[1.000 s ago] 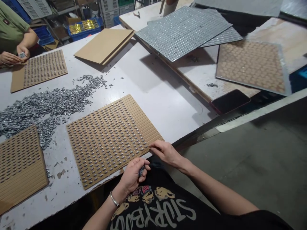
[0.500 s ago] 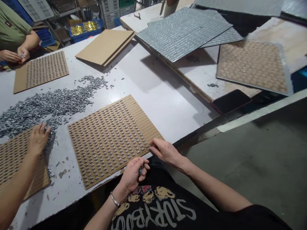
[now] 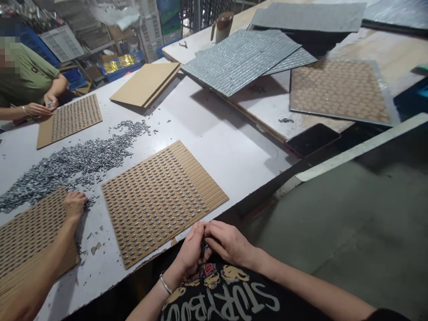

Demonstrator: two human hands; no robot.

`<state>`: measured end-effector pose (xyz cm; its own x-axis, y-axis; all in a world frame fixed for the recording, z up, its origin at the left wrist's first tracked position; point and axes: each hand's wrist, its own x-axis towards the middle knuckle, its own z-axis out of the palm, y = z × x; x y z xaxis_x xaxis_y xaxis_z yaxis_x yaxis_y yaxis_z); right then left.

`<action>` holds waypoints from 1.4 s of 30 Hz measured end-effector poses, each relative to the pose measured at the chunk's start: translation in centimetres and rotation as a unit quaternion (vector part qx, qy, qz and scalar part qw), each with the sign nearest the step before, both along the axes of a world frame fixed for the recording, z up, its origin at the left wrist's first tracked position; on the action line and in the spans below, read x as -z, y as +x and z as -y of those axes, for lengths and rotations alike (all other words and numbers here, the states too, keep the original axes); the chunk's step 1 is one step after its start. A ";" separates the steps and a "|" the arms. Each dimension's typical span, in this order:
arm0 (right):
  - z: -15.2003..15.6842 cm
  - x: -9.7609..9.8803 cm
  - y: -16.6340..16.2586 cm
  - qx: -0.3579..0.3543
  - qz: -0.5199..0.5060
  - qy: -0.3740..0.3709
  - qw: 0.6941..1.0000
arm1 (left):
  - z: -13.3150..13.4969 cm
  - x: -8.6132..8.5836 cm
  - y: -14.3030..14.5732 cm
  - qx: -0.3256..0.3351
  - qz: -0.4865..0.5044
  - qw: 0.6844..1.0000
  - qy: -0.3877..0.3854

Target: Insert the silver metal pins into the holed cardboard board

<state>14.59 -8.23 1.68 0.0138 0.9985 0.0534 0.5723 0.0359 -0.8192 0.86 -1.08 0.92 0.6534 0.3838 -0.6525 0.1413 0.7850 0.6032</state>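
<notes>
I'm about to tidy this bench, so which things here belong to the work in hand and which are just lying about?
Apparently in use:
nearest part-filled board
heap of small grey pieces
far part-filled board
left part-filled board

Apparently lying about:
dark phone
brown-lidded jug

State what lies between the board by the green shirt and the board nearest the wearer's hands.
In the head view, a heap of grey pieces lies between the far board and the near board.
</notes>
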 end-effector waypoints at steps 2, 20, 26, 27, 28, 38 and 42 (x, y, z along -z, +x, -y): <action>-0.4 -0.5 0.5 0.025 -0.036 -0.024 0.999 | -0.4 0.0 0.0 -0.019 0.005 0.998 -0.057; -20.5 1.2 9.0 0.134 -0.062 0.028 0.989 | -11.4 -0.9 1.1 -0.154 0.036 0.984 0.083; -27.8 2.6 10.7 0.159 0.002 -0.012 0.987 | -16.1 -0.8 2.3 -0.202 0.014 0.974 0.104; -28.8 2.8 10.8 0.154 0.008 -0.018 0.988 | -16.7 -0.8 2.5 -0.210 0.016 0.972 0.101; -29.6 3.0 10.8 0.150 0.013 -0.023 0.988 | -17.3 -0.7 2.7 -0.220 0.017 0.970 0.097; -33.0 3.5 10.6 0.109 0.083 -0.090 0.986 | -21.1 -0.1 3.6 -0.266 0.042 0.963 0.016; -33.1 3.5 10.9 0.095 0.096 -0.104 0.985 | -21.2 0.2 3.7 -0.256 0.043 0.966 0.010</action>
<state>25.54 24.84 -1.83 0.2107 0.9686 -0.1324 0.6979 -0.2438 -0.6734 4.58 20.15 0.69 0.4269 0.6832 -0.5924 -0.3134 0.7263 0.6118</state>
